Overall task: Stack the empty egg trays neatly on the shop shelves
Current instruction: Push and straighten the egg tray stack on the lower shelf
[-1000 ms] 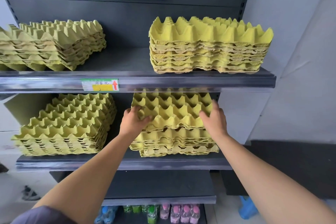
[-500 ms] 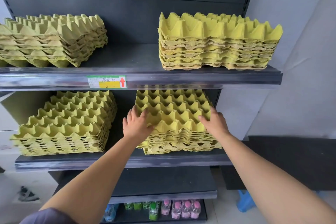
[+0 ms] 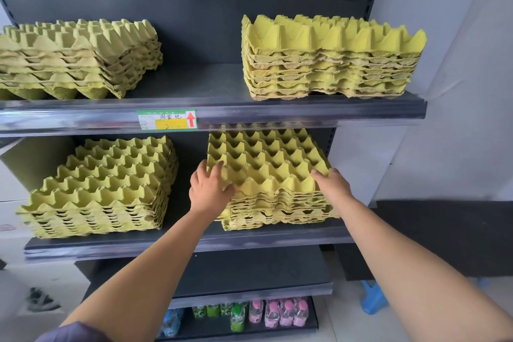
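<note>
Left hand [image 3: 210, 189] and right hand [image 3: 334, 185], fingers flat on the top egg tray [image 3: 266, 161], should press evenly until it nests.

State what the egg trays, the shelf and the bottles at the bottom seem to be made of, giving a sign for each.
Egg trays: moulded paper pulp, matt, rough ragged edges. Shelf: probably painted metal, dark grey, thin folded front. Bottles: likely clear plastic, see-through with coloured caps.

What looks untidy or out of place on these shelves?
The upper-left stack looks fanned, trays stepped sideways instead of squared. In the lower-right stack, the bottom trays jut out front-left of those above.
</note>
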